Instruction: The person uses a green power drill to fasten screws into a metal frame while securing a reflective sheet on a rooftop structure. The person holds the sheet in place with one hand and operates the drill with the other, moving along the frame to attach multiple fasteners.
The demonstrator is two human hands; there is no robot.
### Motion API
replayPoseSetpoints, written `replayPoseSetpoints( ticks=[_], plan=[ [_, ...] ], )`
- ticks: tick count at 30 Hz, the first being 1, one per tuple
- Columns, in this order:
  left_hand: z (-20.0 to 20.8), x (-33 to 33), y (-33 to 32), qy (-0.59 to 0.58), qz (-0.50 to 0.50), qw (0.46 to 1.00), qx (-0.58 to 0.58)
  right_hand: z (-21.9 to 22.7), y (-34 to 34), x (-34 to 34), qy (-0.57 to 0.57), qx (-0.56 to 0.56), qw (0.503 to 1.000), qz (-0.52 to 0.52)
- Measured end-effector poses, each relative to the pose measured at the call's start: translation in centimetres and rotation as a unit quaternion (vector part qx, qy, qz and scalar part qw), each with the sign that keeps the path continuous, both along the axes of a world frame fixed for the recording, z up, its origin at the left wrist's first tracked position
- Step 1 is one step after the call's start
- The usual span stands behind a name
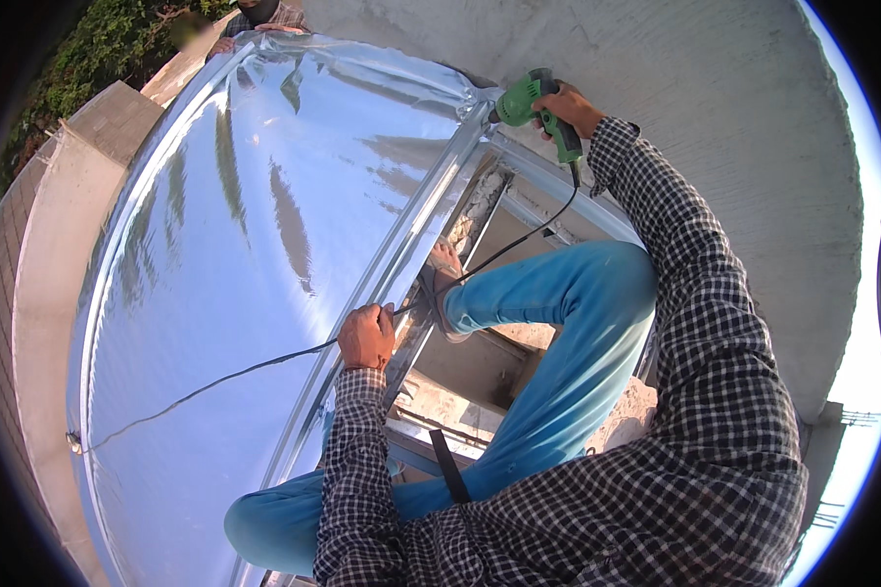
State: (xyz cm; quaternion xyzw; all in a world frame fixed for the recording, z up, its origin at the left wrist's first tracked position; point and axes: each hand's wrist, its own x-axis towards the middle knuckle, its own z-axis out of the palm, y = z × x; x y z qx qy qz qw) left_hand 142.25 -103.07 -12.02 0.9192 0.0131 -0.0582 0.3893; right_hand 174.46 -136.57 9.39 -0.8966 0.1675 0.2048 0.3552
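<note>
My right hand (570, 110) is closed round the handle of a green corded drill (524, 98). The drill's nose meets the far end of a silver metal rail (426, 207), by the concrete wall. My left hand (366, 337) is curled over the same rail, nearer to me. The black power cord (235, 376) passes under or through that hand; which one is hidden. A shiny, mirror-like foil sheet (264, 225) spreads left of the rail, creased near the wall.
A curved concrete wall (695, 78) rises ahead and right. Between the metal bars on the right are open gaps, with my bent leg (558, 293) and foot (447, 284) there. Another person (264, 18) is at the sheet's far left corner. A parapet (44, 284) runs along the left.
</note>
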Motion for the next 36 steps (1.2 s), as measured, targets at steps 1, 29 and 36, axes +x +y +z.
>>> replayPoseSetpoints(
  ticks=[1,29,36],
  plan=[
    [0.0,-0.1,-0.1,-0.001,0.001,1.0,0.0,0.0,-0.2,0.0,-0.009,0.011,1.0,0.004],
    [0.9,0.4,-0.1,-0.025,0.029,0.998,-0.045,2.5,1.5,-2.9,-0.084,-0.024,0.996,0.019],
    [2.8,10.7,-2.4,-0.02,-0.051,0.998,-0.008,7.3,1.6,-9.8,-0.178,0.111,0.977,-0.045]
  ],
)
